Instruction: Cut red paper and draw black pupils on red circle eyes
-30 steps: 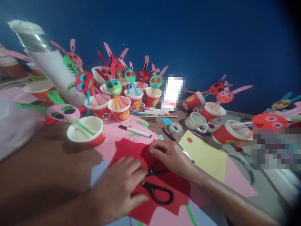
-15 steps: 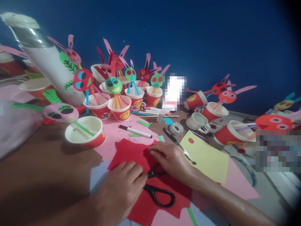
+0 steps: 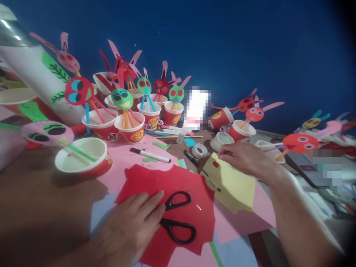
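Observation:
Black-handled scissors (image 3: 180, 233) lie on a jagged sheet of red paper (image 3: 194, 185), handles towards the right. My left hand (image 3: 133, 226) rests flat over their blades, fingers stretched out and hiding the blades. Above the yellow paper (image 3: 239, 185), beside a white mug (image 3: 221, 141), is my right hand (image 3: 244, 157). Its thumb and fingertips are close together, and anything between them is too small to make out. A red dot (image 3: 215, 164) lies on the yellow paper near those fingertips. Along the yellow sheet's left edge is a black pen (image 3: 204, 170).
Red paper cups (image 3: 129, 128) with paper rabbit heads on straws stand across the back and right. A white marker (image 3: 150, 155) lies on pink paper (image 3: 111, 170). A tape roll (image 3: 199, 150) sits near the mug. At left leans a large white flask (image 3: 36, 74).
My right hand has moved from the red paper beside the scissors to the right, over the yellow paper. My left hand stays over the blades. The view has shifted to the right.

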Motion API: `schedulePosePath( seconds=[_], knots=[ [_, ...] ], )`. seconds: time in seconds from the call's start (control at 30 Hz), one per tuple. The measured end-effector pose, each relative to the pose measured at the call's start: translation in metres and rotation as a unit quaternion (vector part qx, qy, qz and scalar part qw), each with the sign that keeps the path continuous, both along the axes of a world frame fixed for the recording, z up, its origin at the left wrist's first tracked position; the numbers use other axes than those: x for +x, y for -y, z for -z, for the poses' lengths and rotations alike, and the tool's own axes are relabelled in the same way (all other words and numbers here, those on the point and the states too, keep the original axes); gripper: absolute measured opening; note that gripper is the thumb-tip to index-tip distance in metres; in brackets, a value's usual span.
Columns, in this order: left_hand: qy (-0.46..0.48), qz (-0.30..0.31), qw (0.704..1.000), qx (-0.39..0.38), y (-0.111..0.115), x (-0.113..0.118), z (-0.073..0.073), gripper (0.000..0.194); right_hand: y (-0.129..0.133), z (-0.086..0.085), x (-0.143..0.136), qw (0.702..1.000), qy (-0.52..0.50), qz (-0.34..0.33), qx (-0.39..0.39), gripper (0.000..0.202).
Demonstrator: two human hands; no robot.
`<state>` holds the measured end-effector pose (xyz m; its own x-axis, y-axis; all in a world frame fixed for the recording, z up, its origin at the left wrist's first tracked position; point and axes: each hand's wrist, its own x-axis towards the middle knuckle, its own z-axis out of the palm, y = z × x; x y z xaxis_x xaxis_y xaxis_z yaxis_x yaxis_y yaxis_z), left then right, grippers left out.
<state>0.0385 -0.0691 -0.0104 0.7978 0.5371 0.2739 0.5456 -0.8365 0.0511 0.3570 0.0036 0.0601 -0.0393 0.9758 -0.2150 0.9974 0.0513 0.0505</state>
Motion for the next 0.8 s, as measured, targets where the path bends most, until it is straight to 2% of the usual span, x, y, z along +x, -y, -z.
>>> schedulePosePath(
  seconds=[0.2,0.43,0.53,0.8],
  knots=[
    [0.022,-0.029,0.999,0.006,0.007,-0.001,0.009,0.038,-0.002,0.017,-0.01,0.999,0.023,0.005,-0.035,0.013],
    [-0.009,-0.056,0.998,0.015,0.011,-0.002,-0.009,0.027,-0.008,0.028,-0.003,0.998,0.011,0.001,-0.06,0.009],
    [-0.011,-0.064,0.998,0.013,0.014,-0.001,-0.012,0.025,-0.008,0.03,-0.001,0.998,0.002,-0.004,-0.069,0.01],
    [-0.017,-0.095,0.995,0.0,0.017,0.002,-0.002,0.023,-0.005,0.021,-0.006,0.998,-0.029,-0.01,-0.048,0.013]
  ],
)
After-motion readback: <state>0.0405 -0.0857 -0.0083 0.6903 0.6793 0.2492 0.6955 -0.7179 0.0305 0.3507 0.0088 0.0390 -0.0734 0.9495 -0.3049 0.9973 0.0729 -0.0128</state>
